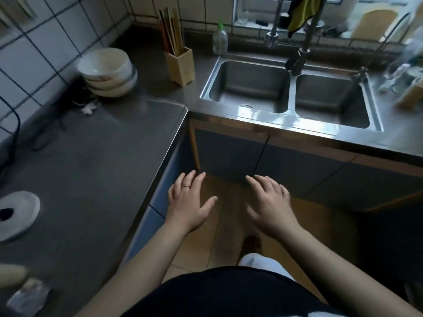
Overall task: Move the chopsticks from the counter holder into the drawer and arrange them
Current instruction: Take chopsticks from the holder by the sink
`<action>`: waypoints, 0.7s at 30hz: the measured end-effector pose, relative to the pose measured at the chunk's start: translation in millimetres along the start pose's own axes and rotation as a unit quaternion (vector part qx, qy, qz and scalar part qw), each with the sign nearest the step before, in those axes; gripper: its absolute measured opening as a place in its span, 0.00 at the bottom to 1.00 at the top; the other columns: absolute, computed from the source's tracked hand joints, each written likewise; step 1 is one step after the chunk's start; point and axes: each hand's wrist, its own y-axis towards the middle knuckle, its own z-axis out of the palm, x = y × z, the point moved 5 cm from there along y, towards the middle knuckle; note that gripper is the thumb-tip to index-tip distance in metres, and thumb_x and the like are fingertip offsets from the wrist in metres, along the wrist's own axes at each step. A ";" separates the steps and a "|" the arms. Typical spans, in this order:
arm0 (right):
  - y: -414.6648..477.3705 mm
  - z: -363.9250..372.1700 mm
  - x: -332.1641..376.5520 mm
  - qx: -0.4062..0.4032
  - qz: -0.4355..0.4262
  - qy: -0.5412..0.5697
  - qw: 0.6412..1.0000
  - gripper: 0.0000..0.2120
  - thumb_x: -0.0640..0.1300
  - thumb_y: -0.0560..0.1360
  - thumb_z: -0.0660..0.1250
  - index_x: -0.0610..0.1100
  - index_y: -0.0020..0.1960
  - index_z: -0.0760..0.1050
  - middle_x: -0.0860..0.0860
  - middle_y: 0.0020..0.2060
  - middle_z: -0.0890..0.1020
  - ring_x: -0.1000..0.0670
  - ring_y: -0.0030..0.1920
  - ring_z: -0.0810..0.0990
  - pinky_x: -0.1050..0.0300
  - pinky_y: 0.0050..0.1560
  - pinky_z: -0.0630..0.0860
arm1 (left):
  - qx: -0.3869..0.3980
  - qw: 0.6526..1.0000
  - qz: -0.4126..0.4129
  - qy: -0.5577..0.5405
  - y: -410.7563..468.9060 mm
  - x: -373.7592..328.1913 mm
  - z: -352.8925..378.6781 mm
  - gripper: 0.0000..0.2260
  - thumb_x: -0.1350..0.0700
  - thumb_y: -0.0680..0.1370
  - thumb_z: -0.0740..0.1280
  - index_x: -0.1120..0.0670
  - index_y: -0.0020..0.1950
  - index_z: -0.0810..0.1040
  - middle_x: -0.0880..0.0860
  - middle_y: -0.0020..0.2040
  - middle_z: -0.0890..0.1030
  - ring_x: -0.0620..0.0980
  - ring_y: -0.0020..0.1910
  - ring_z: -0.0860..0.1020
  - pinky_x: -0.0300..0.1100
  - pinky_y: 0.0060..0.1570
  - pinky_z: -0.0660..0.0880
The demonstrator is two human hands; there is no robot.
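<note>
At far left on the tabletop (pixel 91 168) we see a white roll (pixel 17 213) w/ a dark core, lying flat, part cut off by the frame edge. Just behind it a black cable (pixel 16 129) runs down the tiled wall & across the grey surface. Further back, in the corner by the wall, sits a stack of pale bowls (pixel 107 65), nested one in another.

Right of the bowls, apart from them, stands the holder (pixel 180 65): a square pale-wood box at the back of the tabletop, near the sink's left rim but not touching it. All the chopsticks (pixel 170 30) are in it, upright, tips leaning a bit to the left; some dark red-brown, some light.

Lower down, our left hand (pixel 188 202) is held out palm down over the floor, fingers spread & relaxed, gripping nothing, w/ a ring (pixel 186 186) on one finger. It's near the blue fronts (pixel 160 193) under the tabletop edge; we can't tell if it touches them.

Back by the wall, a clear bottle (pixel 220 40) w/ green cap stands at the sink's back-left corner. Our right hand (pixel 271 207) mirrors the left one: palm down, fingers spread, empty, well apart from the chopsticks.

Then the steel double sink (pixel 274 120), a dark tap head (pixel 296 60) above the divider, & a yellow-black cloth (pixel 302 12) hanging up top. Stuff at far right is too blurred to name.
</note>
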 end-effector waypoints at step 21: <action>361.3 -74.4 5.1 0.006 -0.127 -0.006 0.992 0.32 0.52 0.73 0.65 0.53 0.74 0.59 0.50 0.72 0.66 0.45 0.72 0.62 0.45 0.71 0.57 | -0.128 0.976 -0.135 -0.112 295.6 29.6 -78.7 0.28 0.41 0.77 0.63 0.47 0.76 0.63 0.50 0.76 0.64 0.54 0.76 0.56 0.52 0.72 0.55</action>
